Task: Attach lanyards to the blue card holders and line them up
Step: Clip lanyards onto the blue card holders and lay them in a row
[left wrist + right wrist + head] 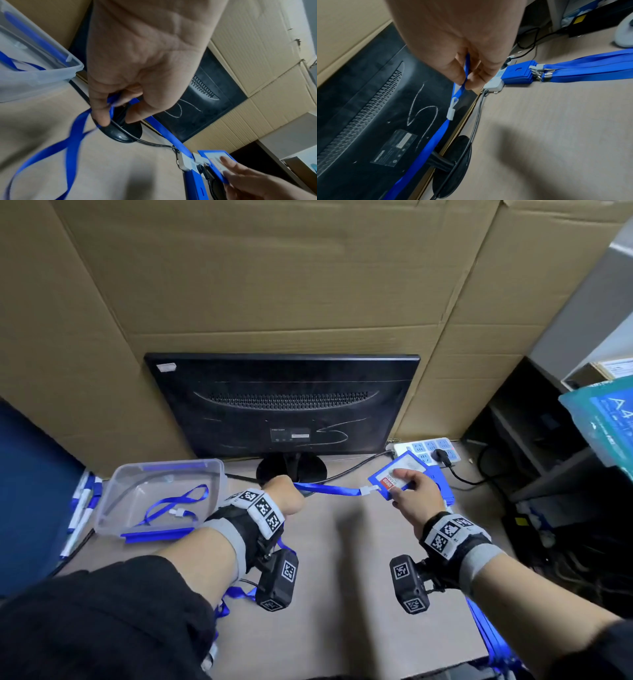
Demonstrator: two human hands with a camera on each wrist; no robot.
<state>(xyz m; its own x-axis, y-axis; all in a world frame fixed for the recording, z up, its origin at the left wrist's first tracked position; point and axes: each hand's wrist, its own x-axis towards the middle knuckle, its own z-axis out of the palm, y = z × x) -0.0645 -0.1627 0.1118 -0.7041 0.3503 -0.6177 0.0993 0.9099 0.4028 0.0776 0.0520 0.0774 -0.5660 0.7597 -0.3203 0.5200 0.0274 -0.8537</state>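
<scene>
Blue lanyard [329, 490]: stretched above the desk [342, 559] from the left hand to the badge holder. It passes in front of the monitor base [308, 470], and its free loop hangs below the left wrist toward the near desk edge.
Left hand [286, 494]: fingers and thumb are curled round the strap and pinch it just above the monitor base.
Right hand [416, 498]: the thumb lies on the face and the fingers sit behind, pinching the badge holder by the end nearest the clip.
Badge holder [406, 465]: blue frame with a card bearing a red label. It is held tilted in the air, just in front of the power strip [428, 446].
Clip [370, 491]: white; it joins the strap end to the holder's edge, between the two hands.
Left limit: a clear container [102, 508] stands on the desk with its top open and holds a looped blue lanyard. Its right wall is near the left wrist, apart from it.
Rear limit: the monitor [281, 392] shows its back, with its lower edge just behind both hands. A cardboard wall [274, 285] rises behind it.
Right limit: a stack of blue holders [518, 73] lies beside the power strip. Its straps run along the desk toward the near right edge.
Open room: desk surface shows between the two forearms, down to the near edge.
</scene>
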